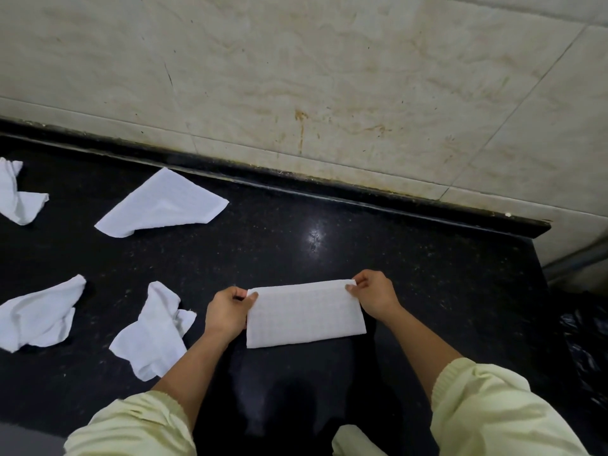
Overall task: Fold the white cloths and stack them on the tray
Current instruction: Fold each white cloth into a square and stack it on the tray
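Observation:
A white cloth [304,315], folded into a flat rectangle, hangs a little above the black countertop [329,235]. My left hand [227,312] pinches its upper left corner and my right hand [373,294] pinches its upper right corner. Several unfolded white cloths lie to the left: one spread out near the back [161,205], one crumpled at the far left edge [14,194], one at the left front [41,312], and one rumpled beside my left forearm [154,330]. No tray is in view.
A stained beige tiled wall [329,77] rises behind the counter's raised back lip. The counter ends at the right, where a black plastic bag [585,350] sits below. A pale cloth edge [353,441] shows at the bottom between my sleeves.

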